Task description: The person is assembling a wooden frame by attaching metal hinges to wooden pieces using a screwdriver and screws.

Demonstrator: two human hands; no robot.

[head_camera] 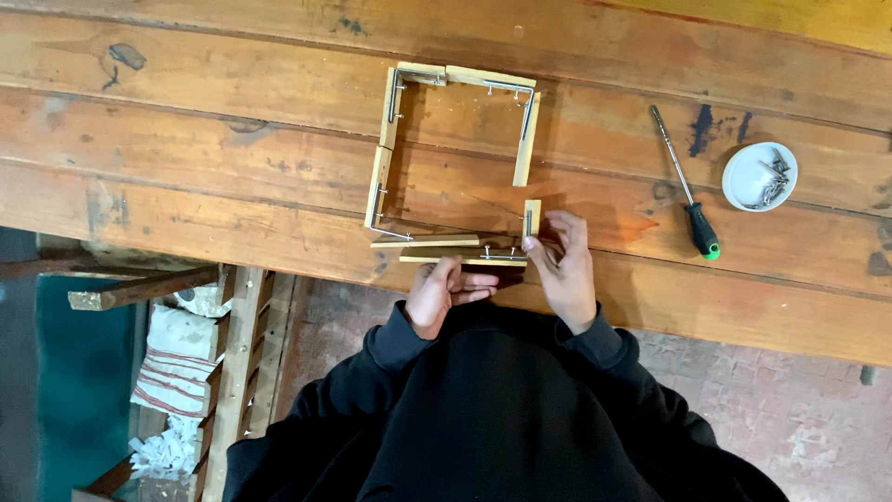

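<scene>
Near the bench edge, my left hand (444, 290) steadies the slat (462, 257); my right hand (564, 265) pinches the corner bracket (528, 226). I judge a slip could twist the loose wooden frame (386, 121).

Evenly lit by soft, warm light, moderately bright across the workbench (232, 186). Short, faint shadows inside the wooden frame (455, 158) and beside the screwdriver (686, 186). Slight sheen near the bench's far right corner. Dimmer below the near edge, floor murky at left. Mostly sharp; dark sleeves lacking detail.
</scene>
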